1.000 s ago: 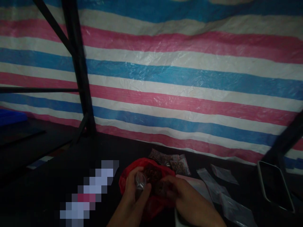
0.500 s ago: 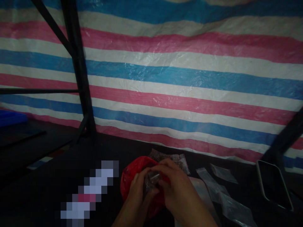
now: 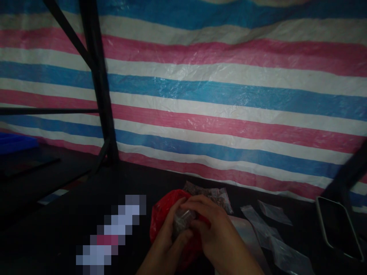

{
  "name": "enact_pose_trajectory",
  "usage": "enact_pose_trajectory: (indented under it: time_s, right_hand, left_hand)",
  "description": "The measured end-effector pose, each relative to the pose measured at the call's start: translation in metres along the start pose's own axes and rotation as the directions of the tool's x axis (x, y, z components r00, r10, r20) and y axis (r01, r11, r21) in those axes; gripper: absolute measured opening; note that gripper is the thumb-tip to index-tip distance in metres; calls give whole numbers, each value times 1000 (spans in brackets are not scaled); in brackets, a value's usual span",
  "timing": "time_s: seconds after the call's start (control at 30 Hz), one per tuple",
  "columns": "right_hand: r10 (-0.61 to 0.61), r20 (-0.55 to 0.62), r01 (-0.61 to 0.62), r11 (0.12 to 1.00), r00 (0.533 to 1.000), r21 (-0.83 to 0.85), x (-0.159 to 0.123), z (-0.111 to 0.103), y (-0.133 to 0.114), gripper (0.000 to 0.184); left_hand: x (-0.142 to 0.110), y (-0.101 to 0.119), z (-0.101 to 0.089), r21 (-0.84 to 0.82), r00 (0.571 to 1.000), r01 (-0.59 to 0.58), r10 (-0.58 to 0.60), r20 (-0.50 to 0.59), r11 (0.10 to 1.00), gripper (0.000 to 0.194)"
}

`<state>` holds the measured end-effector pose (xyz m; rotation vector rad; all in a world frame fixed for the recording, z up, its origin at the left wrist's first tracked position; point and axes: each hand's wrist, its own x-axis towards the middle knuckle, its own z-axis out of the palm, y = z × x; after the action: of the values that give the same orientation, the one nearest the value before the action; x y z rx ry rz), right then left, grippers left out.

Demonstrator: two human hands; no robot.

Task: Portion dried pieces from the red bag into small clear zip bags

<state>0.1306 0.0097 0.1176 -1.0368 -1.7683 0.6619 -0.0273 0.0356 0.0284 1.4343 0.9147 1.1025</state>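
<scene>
Both of my hands are closed together on a small clear plastic bag (image 3: 182, 219) over an open red plastic bag (image 3: 161, 217) on the dark table. My left hand (image 3: 169, 238) grips the small bag from below and the left. My right hand (image 3: 213, 233) covers its top and right side with bent fingers. The small bag's contents are mostly hidden by my fingers. Just behind the red bag lie two small clear bags filled with dark brown bits (image 3: 216, 194).
Several empty clear bags (image 3: 271, 229) lie flat to the right. A phone (image 3: 338, 227) rests at the far right. A striped pink, blue and white tarp (image 3: 218, 95) hangs behind the table. A black metal post (image 3: 100, 88) stands at left.
My right hand has come up from beside the red bag and closed over the small bag's top. The view has shifted slightly.
</scene>
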Motion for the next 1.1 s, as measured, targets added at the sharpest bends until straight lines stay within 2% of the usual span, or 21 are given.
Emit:
enact_pose_trajectory:
  time_s: [0.13, 0.3, 0.4, 0.5, 0.63, 0.73, 0.83, 0.9, 0.97, 1.1]
  right_hand:
    - [-3, 10, 3, 1000, 1000, -12, -2, -5, 0, 65]
    - [76, 13, -75, 996, 997, -48, -4, -9, -2, 57]
    - [110, -12, -110, 992, 994, -56, -3, -12, -7, 50]
    - [104, -76, -107, 993, 992, -41, 0, -14, -8, 44]
    - [126, -202, -144, 986, 971, -79, 3, -12, -1, 40]
    - [224, -126, -249, 936, 966, -248, 5, 1, 10, 42]
    - [353, -64, -340, 811, 933, -476, 7, 18, 20, 46]
    - [406, -59, -363, 733, 912, -575, 8, 26, 24, 50]
    - [422, -35, -353, 709, 906, -611, 9, 29, 25, 51]
    - [385, 33, -299, 765, 922, -570, 3, 22, 22, 48]
  left_hand:
    - [4, -2, 5, 6, 999, 15, -15, -38, 1000, 65]
    - [5, 6, 4, 34, 1000, 24, -24, 3, 999, 53]
    - [7, 12, -1, -10, 998, 11, -11, 54, 1000, 48]
    - [7, 20, -7, -41, 998, 41, -39, 47, 998, 46]
    - [4, 31, -17, -99, 995, 86, -91, -46, 991, 50]
    - [-3, 39, -29, -114, 981, 87, -105, -166, 990, 56]
    - [-12, 41, -38, -67, 916, 105, -122, -382, 992, 59]
    - [-18, 37, -39, -22, 873, 129, -124, -471, 991, 61]
    - [-22, 32, -37, 67, 869, 154, -103, -484, 986, 64]
    - [-25, 20, -36, 212, 875, 161, -40, -482, 964, 74]
